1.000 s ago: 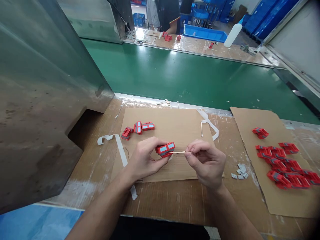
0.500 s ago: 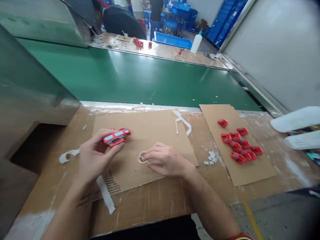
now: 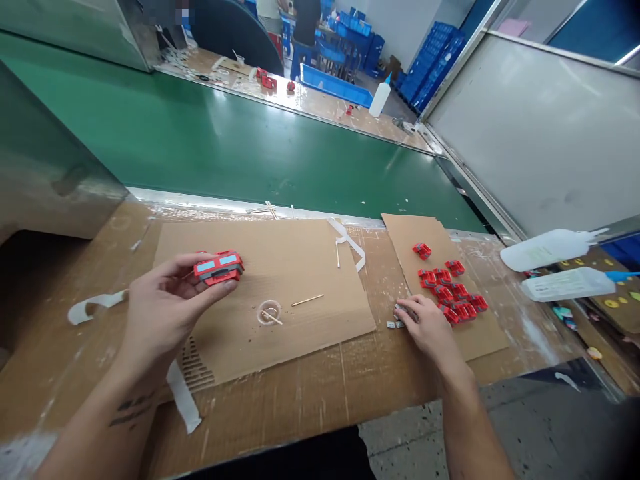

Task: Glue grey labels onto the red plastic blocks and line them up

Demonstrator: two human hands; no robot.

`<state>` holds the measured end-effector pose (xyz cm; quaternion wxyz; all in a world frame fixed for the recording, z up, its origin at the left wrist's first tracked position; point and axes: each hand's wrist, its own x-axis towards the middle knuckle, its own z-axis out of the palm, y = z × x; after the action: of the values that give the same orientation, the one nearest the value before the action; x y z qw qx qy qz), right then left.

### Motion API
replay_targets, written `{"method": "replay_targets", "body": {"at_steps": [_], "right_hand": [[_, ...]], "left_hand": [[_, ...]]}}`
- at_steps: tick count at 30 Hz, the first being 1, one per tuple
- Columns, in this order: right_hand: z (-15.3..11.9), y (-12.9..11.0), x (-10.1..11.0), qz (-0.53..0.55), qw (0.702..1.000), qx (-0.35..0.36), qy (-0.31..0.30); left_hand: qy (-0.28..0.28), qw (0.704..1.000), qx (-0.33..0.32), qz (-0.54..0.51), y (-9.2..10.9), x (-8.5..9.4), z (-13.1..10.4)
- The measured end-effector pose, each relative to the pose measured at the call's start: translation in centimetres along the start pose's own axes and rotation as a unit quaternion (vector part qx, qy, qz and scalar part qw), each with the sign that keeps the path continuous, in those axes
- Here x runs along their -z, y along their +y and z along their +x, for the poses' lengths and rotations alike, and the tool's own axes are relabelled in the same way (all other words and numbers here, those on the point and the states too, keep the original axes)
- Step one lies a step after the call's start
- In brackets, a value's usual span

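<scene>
My left hand (image 3: 173, 297) is closed around a red and grey toy vehicle part (image 3: 219, 267) with light-blue panels, held up over the left of a cardboard sheet (image 3: 300, 267). Far to its right, my right hand (image 3: 425, 323) has its fingers together, reaching down onto a cluster of small pale square pieces (image 3: 391, 325). The fingers cover most of that cluster, so whether a piece is between them is hidden. On the sheet stand a small round clear cup (image 3: 261, 319) with a stick leaning in it and, beside it, a loose thin stick (image 3: 307, 300).
Several red parts (image 3: 443, 292) sit on a second cardboard sheet (image 3: 480, 343) at right. Strips of white tape (image 3: 184, 400) lie about. A green conveyor belt (image 3: 280, 150) runs behind the table. Two white bottles (image 3: 545, 250) lie at far right. A person stands in the background.
My right hand has left the small cup and moved right to the pale pieces. A loose stick now lies on the cardboard. My left hand still holds the red part, which has turned slightly.
</scene>
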<state>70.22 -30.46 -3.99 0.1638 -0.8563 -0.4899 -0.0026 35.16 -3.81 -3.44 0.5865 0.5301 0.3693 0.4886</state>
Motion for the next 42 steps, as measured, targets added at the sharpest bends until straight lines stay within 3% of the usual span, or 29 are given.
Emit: {"method": "replay_targets", "body": {"at_steps": [5,8,10,12,15,18,21,25,34,42], "right_hand": [[1.1,-1.2,-0.1,0.033,0.999,0.031,-0.006],[2.2,-3.9,0.7,0.109,0.992,0.041,0.041],[3.2,-7.6,1.2,0.224,0.968,0.061,0.096],[4.2,-12.5,1.3,0.331,0.928,0.123,0.119],[5.2,-19.5,0.6,0.425,0.878,0.216,0.039],[5.2,-23.2,-1.2,0.538,0.821,0.19,-0.025],[4.6,-23.9,-3.1,0.616,0.781,0.097,-0.039],[4.0,-23.5,-4.1,0.646,0.759,0.039,-0.067],[3.9,-24.0,-4.2,0.662,0.739,-0.004,-0.129],[4.0,-24.0,-3.8,0.674,0.721,-0.021,-0.158]], "left_hand": [[-0.041,0.993,0.058,-0.091,-0.8,-0.2,0.6],[-0.09,0.987,0.051,-0.122,-0.7,-0.7,0.3],[-0.119,0.983,0.035,-0.136,-0.5,-1.0,-0.1],[-0.137,0.98,0.015,-0.14,-0.2,-1.3,-0.4],[-0.145,0.98,-0.012,-0.133,0.1,-1.3,-0.8],[-0.146,0.979,-0.036,-0.139,0.2,-1.3,-1.0],[-0.16,0.973,-0.066,-0.15,0.0,-1.4,-1.1],[-0.173,0.968,-0.117,-0.14,-0.4,-1.6,-1.2],[-0.209,0.957,-0.185,-0.079,-1.2,-1.7,-1.6],[-0.198,0.951,-0.231,-0.054,-1.2,-1.9,-2.0]]}}
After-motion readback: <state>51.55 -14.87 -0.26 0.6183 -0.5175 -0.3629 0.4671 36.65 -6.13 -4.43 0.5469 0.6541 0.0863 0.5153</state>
